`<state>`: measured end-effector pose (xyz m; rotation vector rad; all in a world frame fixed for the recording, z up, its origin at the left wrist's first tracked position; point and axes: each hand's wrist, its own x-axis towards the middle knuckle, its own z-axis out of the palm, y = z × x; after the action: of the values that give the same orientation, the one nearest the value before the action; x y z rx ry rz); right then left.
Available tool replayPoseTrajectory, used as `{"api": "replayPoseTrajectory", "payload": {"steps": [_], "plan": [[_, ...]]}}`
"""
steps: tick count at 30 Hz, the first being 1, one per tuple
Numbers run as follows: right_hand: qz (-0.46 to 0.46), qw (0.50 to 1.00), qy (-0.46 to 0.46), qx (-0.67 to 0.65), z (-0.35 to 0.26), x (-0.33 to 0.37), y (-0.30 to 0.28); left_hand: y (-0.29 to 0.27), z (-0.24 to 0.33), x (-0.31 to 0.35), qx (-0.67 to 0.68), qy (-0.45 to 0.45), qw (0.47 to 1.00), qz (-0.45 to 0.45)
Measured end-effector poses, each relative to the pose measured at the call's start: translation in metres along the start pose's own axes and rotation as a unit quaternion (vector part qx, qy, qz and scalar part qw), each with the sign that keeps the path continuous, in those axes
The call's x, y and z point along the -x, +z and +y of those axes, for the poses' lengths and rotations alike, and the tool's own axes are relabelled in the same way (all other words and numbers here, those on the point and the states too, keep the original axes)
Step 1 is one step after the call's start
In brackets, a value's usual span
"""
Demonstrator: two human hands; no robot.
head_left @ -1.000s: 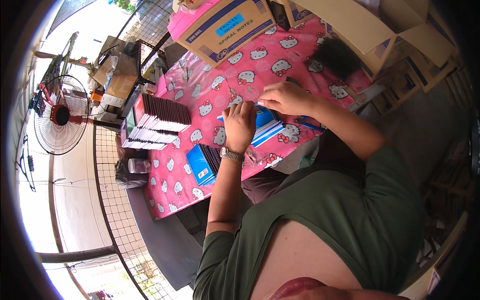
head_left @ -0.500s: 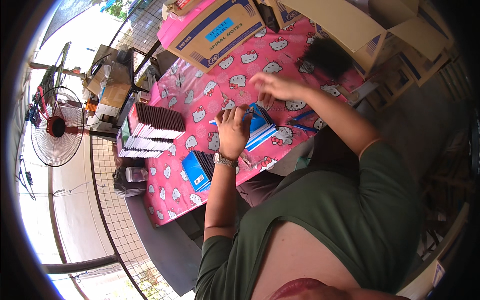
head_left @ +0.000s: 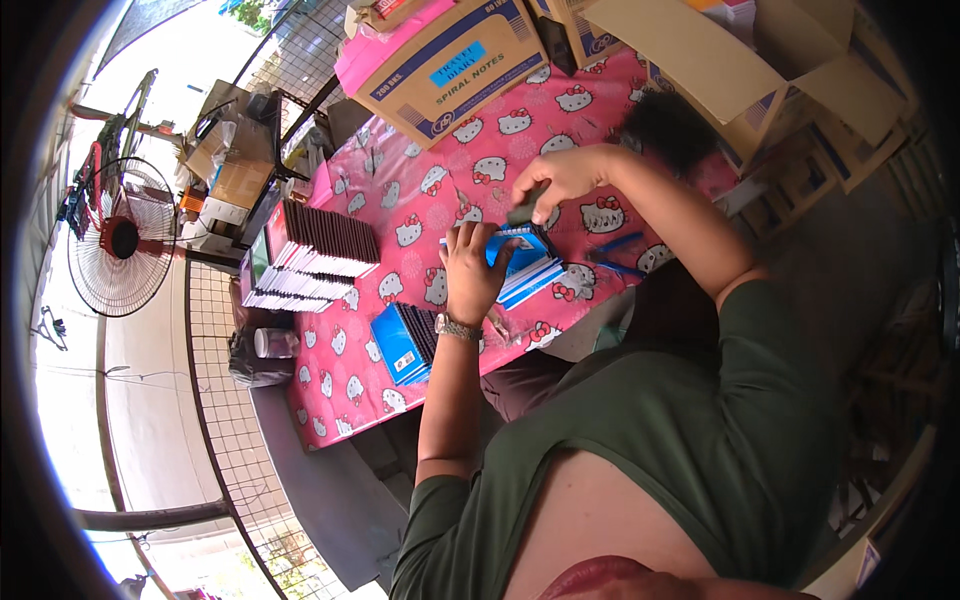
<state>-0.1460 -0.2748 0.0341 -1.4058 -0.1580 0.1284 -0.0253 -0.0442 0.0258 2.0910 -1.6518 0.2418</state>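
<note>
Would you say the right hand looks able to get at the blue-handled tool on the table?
Probably yes: the blue-handled tool lies uncovered near the right hand, though that hand seems occupied with a dark object.

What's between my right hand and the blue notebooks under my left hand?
In the head view, a dark, blocky piece sits between your right hand, which appears to grip it, and the blue notebooks.

Glossy pink table cover (head_left: 410,262) is patterned w/ wht., red-bowed cat heads (head_left: 489,169).
Rectangular paper notebooks (head_left: 524,266) are layered blue & wht.; coil-bound blue notebooks (head_left: 396,342) are edged blk.; brown cardboard box (head_left: 450,85) is banded navy, labelled lt. blue.
</note>
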Motion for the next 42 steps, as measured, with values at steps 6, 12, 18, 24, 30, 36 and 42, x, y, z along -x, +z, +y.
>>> {"api": "replayPoseTrajectory", "payload": {"steps": [6,12,18,24,30,36,42], "plan": [[0.0,0.97,0.014,0.242,-0.004,0.004,0.002,-0.002,0.004,0.0,0.024,0.005,1.0,-0.006],[-0.01,0.997,0.014,0.073,-0.006,-0.002,0.01,-0.003,0.0,0.002,0.039,-0.005,0.999,-0.011],[-0.026,0.997,0.012,0.069,-0.004,-0.01,0.007,-0.006,-0.009,0.005,0.099,-0.005,0.995,0.015],[-0.007,0.993,0.01,0.117,-0.007,-0.023,0.003,-0.015,-0.03,0.002,0.169,-0.016,0.985,0.007],[-0.005,0.999,0.006,0.053,-0.005,-0.029,0.009,-0.008,-0.042,0.007,0.267,-0.051,0.962,-0.017],[0.097,0.96,0.13,0.229,0.034,-0.025,-0.024,-0.007,-0.045,0.01,0.261,-0.087,0.961,-0.009],[0.408,0.723,0.054,0.555,0.157,0.044,-0.029,0.012,-0.044,0.013,0.436,-0.186,0.88,0.037]]}}
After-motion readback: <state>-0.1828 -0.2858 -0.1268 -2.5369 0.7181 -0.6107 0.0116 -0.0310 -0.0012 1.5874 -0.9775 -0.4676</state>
